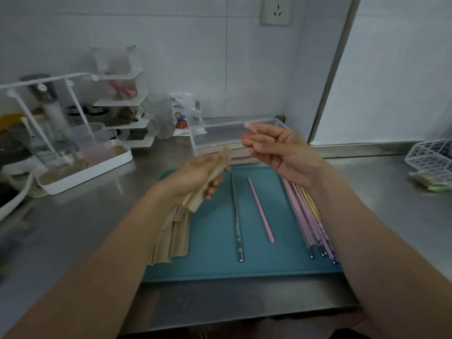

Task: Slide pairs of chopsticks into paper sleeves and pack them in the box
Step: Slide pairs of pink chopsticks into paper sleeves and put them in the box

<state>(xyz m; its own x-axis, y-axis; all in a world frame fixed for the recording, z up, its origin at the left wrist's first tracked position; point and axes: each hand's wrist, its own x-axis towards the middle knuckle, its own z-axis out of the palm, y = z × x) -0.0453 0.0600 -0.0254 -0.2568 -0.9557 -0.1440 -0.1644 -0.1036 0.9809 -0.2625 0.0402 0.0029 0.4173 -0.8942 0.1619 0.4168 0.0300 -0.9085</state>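
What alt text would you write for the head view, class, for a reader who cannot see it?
Above a teal tray, the left hand grips a tan paper sleeve while the right hand hovers blurred, fingers curled. Two single chopsticks lie mid-tray, a chopstick bundle at its right, a clear box behind.

Teal tray point(215, 265) on grey steel tabletop point(73, 228), tan paper sleeves point(175, 238) at nine o'clock on it, silver chopstick point(236, 216) beside pink chopstick point(261, 209) mid-tray, pink, lilac and yellow chopstick bundle point(308, 216) at three o'clock, clear box point(234, 133) at twelve.
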